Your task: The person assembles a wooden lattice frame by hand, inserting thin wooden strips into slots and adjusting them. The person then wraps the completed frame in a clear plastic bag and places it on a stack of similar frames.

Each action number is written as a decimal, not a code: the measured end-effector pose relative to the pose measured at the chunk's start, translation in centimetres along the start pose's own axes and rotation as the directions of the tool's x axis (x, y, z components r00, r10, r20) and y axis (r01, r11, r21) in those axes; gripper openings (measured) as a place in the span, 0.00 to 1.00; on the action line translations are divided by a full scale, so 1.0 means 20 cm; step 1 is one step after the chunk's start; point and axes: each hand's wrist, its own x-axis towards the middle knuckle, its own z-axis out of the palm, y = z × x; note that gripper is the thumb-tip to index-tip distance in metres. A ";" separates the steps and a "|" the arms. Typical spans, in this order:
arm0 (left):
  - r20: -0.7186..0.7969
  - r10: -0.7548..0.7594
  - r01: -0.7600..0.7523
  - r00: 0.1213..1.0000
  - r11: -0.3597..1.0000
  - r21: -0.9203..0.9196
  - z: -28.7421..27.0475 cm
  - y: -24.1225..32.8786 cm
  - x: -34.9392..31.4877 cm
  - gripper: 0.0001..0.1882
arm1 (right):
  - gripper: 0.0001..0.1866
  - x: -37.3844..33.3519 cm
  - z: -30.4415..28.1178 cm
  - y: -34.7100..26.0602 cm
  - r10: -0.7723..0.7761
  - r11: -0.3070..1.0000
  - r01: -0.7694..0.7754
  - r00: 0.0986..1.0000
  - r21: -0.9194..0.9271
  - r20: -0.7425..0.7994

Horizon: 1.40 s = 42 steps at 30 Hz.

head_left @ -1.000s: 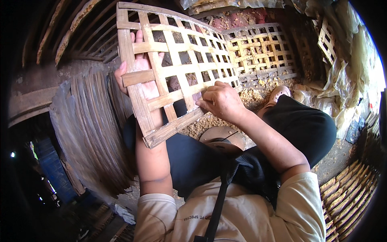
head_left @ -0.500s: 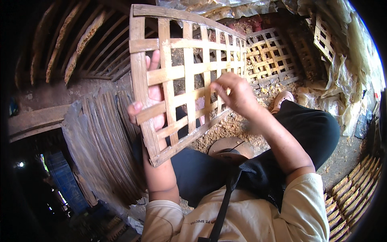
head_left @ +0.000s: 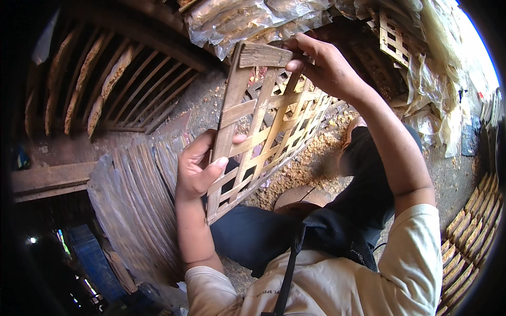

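A woven bamboo lattice tray (head_left: pixel 246 109) with flat wooden edge strips is held up, tilted, in front of me. My left hand (head_left: pixel 199 164) is closed round its near left edge, thumb on the face and a fingertip showing through a gap. At the upper edge, my right hand (head_left: pixel 321 62) pinches the top strip between thumb and fingers. The tray stands nearly edge-on and hides part of the floor behind it.
Beneath the tray, brown crumbs (head_left: pixel 321 158) cover the floor beside a round brown lid-like object (head_left: pixel 300 198). Plastic-covered stacked sheets (head_left: pixel 137 195) stand at left. Slatted racks (head_left: pixel 158 89) fill the upper left; more slats (head_left: pixel 472 237) lie at right. Plastic sheeting (head_left: pixel 427 100) hangs at upper right.
The lattice tray has turned more edge-on and shifted rightward and down. My right hand has moved from the middle of the lattice up to its top edge; my left hand still holds the left edge.
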 end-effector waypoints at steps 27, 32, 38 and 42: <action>-0.137 -0.018 -0.026 0.990 0.949 -0.314 0.14 0.00 0.21 0.26 | 0.28 0.00 0.33 0.52 -0.222 0.895 0.146 0.965 -0.422 -0.137; -0.158 -0.014 -0.040 0.987 0.943 -0.330 0.10 -0.01 0.22 0.26 | 0.31 0.02 0.37 0.52 -0.267 0.873 0.168 0.950 -0.458 -0.159; -0.152 -0.023 -0.034 0.988 0.932 -0.362 0.06 -0.03 0.22 0.27 | 0.29 -0.07 0.47 0.75 0.133 0.870 -0.155 0.988 -0.468 -0.080; -0.208 -0.011 -0.062 0.978 0.939 -0.340 0.04 -0.04 0.21 0.26 | 0.29 -0.11 0.54 0.81 0.645 0.721 -0.660 0.750 -0.208 -0.144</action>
